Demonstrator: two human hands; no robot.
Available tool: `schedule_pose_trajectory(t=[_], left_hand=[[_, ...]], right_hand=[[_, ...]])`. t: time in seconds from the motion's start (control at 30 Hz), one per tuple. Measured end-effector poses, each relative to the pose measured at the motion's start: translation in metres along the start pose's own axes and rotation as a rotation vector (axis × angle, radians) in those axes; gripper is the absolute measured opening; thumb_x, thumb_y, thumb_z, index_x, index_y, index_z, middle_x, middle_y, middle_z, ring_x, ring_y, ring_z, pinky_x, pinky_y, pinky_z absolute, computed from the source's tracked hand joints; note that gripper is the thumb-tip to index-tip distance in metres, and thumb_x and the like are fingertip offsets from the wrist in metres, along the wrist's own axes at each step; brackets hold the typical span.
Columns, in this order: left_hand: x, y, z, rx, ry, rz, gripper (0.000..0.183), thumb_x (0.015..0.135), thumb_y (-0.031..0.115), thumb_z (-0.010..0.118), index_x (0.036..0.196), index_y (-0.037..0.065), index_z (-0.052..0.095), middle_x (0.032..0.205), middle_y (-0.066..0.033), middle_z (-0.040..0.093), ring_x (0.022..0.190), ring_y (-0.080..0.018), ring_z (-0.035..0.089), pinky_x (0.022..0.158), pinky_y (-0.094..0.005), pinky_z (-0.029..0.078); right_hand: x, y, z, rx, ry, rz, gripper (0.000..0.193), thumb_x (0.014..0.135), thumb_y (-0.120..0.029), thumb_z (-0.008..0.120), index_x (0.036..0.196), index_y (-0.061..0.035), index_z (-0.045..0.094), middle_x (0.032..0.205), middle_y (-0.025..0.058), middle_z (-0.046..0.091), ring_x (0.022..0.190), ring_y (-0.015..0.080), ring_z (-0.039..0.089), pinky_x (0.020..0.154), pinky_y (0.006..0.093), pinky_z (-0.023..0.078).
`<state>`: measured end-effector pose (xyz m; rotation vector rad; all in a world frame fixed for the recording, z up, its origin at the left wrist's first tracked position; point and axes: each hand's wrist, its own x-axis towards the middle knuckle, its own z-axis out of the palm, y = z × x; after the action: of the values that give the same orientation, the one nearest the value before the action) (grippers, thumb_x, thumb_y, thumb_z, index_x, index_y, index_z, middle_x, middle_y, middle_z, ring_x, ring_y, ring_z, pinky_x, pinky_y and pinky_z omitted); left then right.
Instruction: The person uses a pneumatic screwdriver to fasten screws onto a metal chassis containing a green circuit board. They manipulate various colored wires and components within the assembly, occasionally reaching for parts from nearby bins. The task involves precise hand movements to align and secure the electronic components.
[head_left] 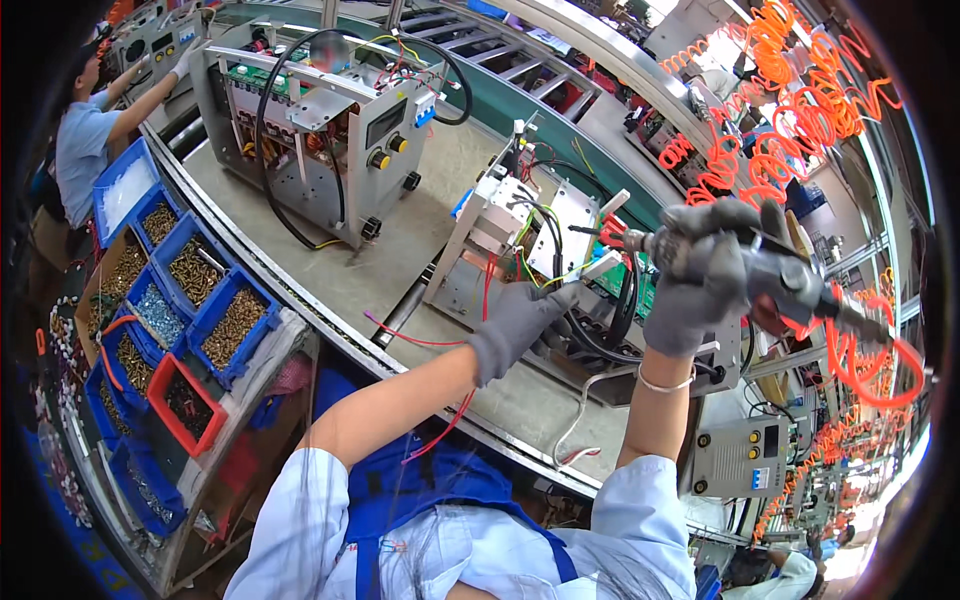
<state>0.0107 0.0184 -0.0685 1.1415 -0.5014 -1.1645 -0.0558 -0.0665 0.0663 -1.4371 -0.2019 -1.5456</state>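
Note:
My right hand (700,265), in a grey glove, is closed around a power screwdriver (790,285) held level above an open metal machine chassis (470,285). Its bit (585,230) points left, over a white plate (570,225) on the chassis, with a red piece near the tip. My left hand (525,320), also gloved in grey, reaches to the near side of the chassis. Its fingers are bent together beside black and yellow-green wires; what they pinch, if anything, is hidden. Red wires (425,338) hang out on the near side. Thick black cables (625,300) loop between my hands.
A second chassis (385,150) with knobs and a black cable stands to the left on the line. Blue bins (235,325) and a red bin (185,400) hold screws and small parts at left. Orange coiled hoses (800,130) hang at right. A co-worker (85,140) works at far left.

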Motion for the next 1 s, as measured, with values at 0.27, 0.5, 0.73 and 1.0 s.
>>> schedule_pose_trajectory(t=[0.27, 0.5, 0.73, 1.0], left_hand=[[-0.027, -0.001, 0.004, -0.078, 0.090, 0.256, 0.032, 0.089, 0.034, 0.065, 0.079, 0.004, 0.063, 0.059, 0.0009, 0.058, 0.046, -0.0037, 0.049, 0.041, -0.0193, 0.037], [-0.030, 0.011, 0.011, -0.111, 0.091, 0.316, 0.032, 0.089, 0.034, 0.065, 0.080, 0.004, 0.065, 0.059, 0.0004, 0.057, 0.048, -0.0032, 0.049, 0.042, -0.0190, 0.038], [-0.027, 0.016, 0.013, -0.106, 0.031, 0.347, 0.031, 0.090, 0.035, 0.063, 0.083, 0.004, 0.065, 0.059, 0.0005, 0.058, 0.049, -0.0030, 0.049, 0.043, -0.0193, 0.039], [-0.033, 0.007, 0.007, -0.107, -0.007, 0.271, 0.035, 0.092, 0.040, 0.059, 0.087, 0.006, 0.063, 0.063, 0.0009, 0.058, 0.050, -0.0036, 0.051, 0.044, -0.0184, 0.040]], right_hand=[[0.017, 0.029, 0.017, -0.045, -0.022, 0.164, 0.040, 0.080, -0.001, 0.054, 0.119, 0.0070, 0.045, 0.087, 0.0150, 0.059, 0.063, 0.0168, 0.060, 0.057, 0.0356, 0.056], [0.024, 0.041, 0.013, -0.015, -0.007, 0.292, 0.035, 0.082, -0.003, 0.053, 0.116, 0.0052, 0.047, 0.085, 0.0132, 0.060, 0.064, 0.0181, 0.061, 0.057, 0.0374, 0.058], [0.036, 0.045, 0.032, -0.121, -0.104, 0.464, 0.033, 0.082, -0.007, 0.056, 0.111, 0.0078, 0.050, 0.075, 0.0114, 0.059, 0.058, 0.0176, 0.061, 0.053, 0.0313, 0.054], [0.038, 0.066, 0.049, -0.216, -0.202, 0.452, 0.032, 0.080, -0.010, 0.058, 0.107, 0.0080, 0.054, 0.068, 0.0100, 0.060, 0.057, 0.0158, 0.061, 0.055, 0.0315, 0.055]])
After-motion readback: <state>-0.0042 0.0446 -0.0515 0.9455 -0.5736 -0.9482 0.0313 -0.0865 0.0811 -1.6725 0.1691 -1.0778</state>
